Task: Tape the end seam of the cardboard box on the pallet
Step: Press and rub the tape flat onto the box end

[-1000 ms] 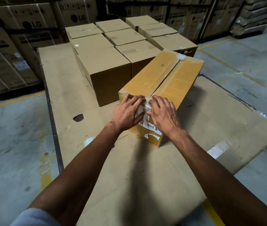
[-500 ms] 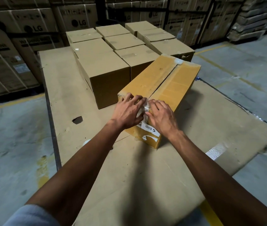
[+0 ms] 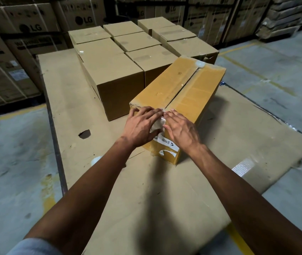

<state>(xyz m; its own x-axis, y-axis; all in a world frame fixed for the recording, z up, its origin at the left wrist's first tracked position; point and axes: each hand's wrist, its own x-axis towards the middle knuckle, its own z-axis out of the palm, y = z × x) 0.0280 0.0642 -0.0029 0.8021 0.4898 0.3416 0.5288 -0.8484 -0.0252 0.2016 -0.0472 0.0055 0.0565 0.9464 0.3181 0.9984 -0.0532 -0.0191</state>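
Observation:
A long yellow-brown cardboard box (image 3: 181, 89) lies on the cardboard-covered pallet (image 3: 165, 190), its taped top seam running away from me. My left hand (image 3: 141, 127) and my right hand (image 3: 180, 129) lie flat, fingers spread, on the near end face of the box, either side of the seam. Between them shows a strip of clear tape (image 3: 157, 124) folded over the near top edge. A white printed label (image 3: 166, 143) sits below my hands on that end face. Neither hand grips anything.
Several sealed brown boxes (image 3: 113, 74) stand in rows behind and left of the yellow box. A white roll-like object (image 3: 95, 160) peeks out beside my left forearm. A hole (image 3: 84, 134) marks the pallet cover. Large stacked cartons (image 3: 17, 43) line the back wall; concrete floor surrounds the pallet.
Both hands have stayed on the near end of the box, shifting slightly over the tape. My head has tilted a little, so the view shifted.

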